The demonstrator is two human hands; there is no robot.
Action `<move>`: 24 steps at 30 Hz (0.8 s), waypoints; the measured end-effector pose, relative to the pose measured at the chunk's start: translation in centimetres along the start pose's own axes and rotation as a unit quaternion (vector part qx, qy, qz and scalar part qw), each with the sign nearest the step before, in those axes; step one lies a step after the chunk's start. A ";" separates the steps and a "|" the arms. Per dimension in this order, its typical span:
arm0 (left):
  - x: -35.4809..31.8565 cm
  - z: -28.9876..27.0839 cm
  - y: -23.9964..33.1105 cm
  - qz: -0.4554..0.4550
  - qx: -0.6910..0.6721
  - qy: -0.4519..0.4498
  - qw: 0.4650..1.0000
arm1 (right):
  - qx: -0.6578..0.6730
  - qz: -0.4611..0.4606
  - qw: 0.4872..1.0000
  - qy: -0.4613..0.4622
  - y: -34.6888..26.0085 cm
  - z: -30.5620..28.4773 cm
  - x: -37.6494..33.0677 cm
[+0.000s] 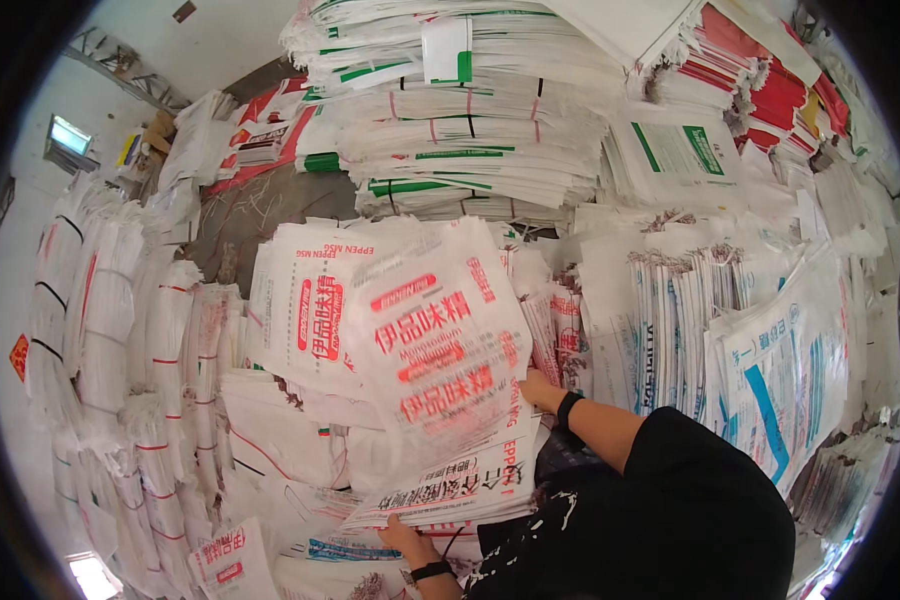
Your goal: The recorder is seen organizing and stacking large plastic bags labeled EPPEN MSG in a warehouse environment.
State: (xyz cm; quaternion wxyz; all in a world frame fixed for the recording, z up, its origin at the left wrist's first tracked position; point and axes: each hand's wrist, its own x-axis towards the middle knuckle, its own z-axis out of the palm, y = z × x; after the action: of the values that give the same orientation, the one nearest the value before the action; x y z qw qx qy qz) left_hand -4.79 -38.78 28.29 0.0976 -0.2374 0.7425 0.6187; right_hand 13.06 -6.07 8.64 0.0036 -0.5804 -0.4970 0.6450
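The person's left hand (402,537) grips the near edge of a flat stack of white woven sacks (450,490) printed in red and black, fingers curled under the stack's lower left corner. The right hand (538,390) reaches up just to the right of that stack and grasps the lower right edge of a single white sack with red lettering (435,340), which is raised and blurred directly above the stack. Each wrist carries a black band, and a black sleeve (690,500) lies to the right of the stack. Behind the raised sack leans another red-printed sack (305,310). To the right of the stack stand upright bundles of white and blue sacks (770,370). Far above it rise tied piles of white sacks with green stripes (470,130), and to its left, strapped rolls of white sacks (150,350).
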 end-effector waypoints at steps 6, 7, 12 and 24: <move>1.3 1.3 1.9 0.015 -0.042 -0.062 0.997 | -0.290 -0.152 0.944 -0.042 1.9 -2.3 -0.8; 0.8 2.2 3.3 0.034 -0.045 -0.064 0.996 | -0.291 -0.151 0.943 -0.050 1.1 -2.5 -0.9; -1.2 5.4 8.9 0.074 -0.070 -0.133 0.986 | -0.363 -0.234 0.897 -0.093 -2.2 -4.8 -1.3; -6.3 7.1 26.8 0.291 -0.116 -0.139 0.940 | -0.031 -0.418 0.908 0.000 -24.3 -1.8 -7.7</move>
State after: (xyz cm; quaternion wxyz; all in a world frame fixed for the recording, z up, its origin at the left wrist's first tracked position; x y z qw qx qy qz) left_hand -13.05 -27.21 52.95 -0.0130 0.0672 0.6811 0.7290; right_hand 3.05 2.88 30.32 0.2548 -0.3194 -0.7137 0.5689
